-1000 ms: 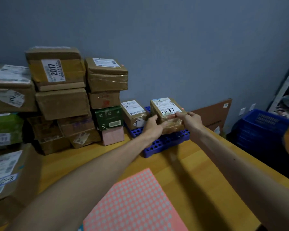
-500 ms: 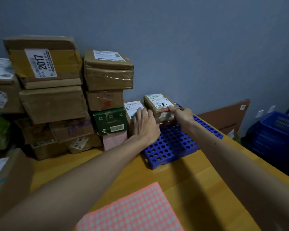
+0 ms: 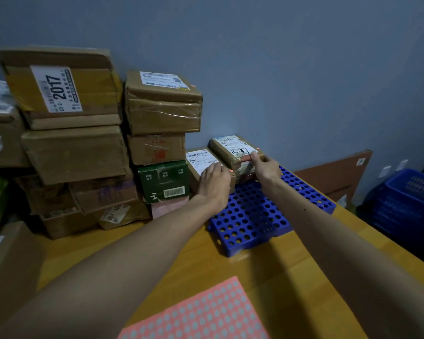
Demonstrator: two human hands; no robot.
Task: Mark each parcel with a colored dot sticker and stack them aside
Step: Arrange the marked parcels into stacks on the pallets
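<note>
At the far-left corner of the blue grid tray point(image 3: 255, 216), the small parcel point(image 3: 233, 149) already bears an orange dot point(image 3: 258, 148). The right hand point(image 3: 267, 167) pinches its near edge, and the left hand point(image 3: 213, 179) lies flat on the neighbouring parcel point(image 3: 201, 159). Stacking looks nearly done; next calls for letting go and fetching an unmarked box. Only "2017" reads, on the big box point(image 3: 59, 89) at the worktop's point(image 3: 304, 277) far-left.

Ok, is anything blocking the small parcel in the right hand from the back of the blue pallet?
Nothing visible. The small parcel, pinched by the right hand, is already at the back of the blue pallet, beside the neighbouring parcel under the left hand. Whether it touches the wall cannot be told.
</note>
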